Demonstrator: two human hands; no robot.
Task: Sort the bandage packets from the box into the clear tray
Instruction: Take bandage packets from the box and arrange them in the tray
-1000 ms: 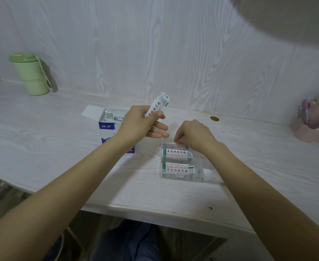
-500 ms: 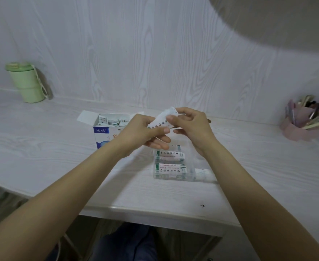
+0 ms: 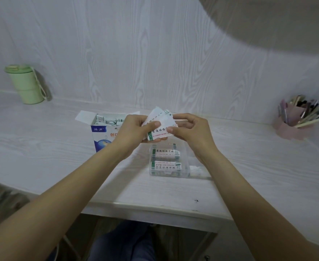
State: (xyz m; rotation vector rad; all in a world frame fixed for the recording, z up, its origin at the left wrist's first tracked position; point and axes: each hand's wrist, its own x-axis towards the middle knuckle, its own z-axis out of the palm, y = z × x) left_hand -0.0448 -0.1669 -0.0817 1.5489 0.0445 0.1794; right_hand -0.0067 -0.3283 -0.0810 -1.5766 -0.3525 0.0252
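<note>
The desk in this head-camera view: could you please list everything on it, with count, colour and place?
Box: one, white and blue, open, left of centre on the desk.
Held packets: a few, white with green print, fanned between both hands above the tray.
Clear tray: one, transparent, at the middle of the desk.
Packets in tray: two stacks visible, white and green.
Cup: one, light green, lidded, far left by the wall.
Pen holder: one, pink, full of pens, far right.
Desk: one, pale wood grain.
Left hand: grips the packets.
Right hand: pinches the packets.
</note>
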